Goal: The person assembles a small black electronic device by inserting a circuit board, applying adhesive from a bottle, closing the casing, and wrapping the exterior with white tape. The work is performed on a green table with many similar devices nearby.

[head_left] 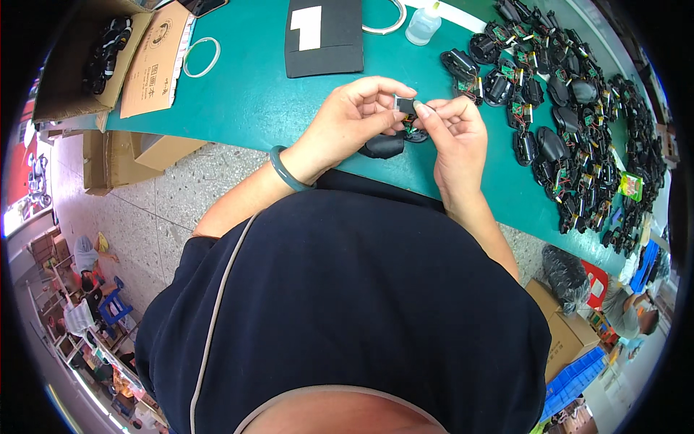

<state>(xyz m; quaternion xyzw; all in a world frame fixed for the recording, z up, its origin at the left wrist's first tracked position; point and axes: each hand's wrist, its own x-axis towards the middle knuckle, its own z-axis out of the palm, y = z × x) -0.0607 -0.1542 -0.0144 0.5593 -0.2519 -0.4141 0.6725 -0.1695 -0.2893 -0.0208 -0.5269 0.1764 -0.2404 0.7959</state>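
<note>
Over the front edge of the green table, my left hand [347,119] and my right hand [457,134] meet with fingertips pinched together. Between them is a small black rectangular piece [406,105] with a pale, shiny end on the left; its exact kind I cannot make out. My left thumb and forefinger close on its left end, and my right thumb and forefinger grip its right side. Just below my fingers a rounded black plastic housing [383,147] lies on the table, partly covered by the hands. Some small parts beside it are mostly hidden.
Many black housings with wires and green circuit boards [557,145] crowd the table's right side. A clear bottle [423,25], a black board [324,43] and a white ring [202,57] lie farther back. A cardboard box [79,65] with black cables stands at left.
</note>
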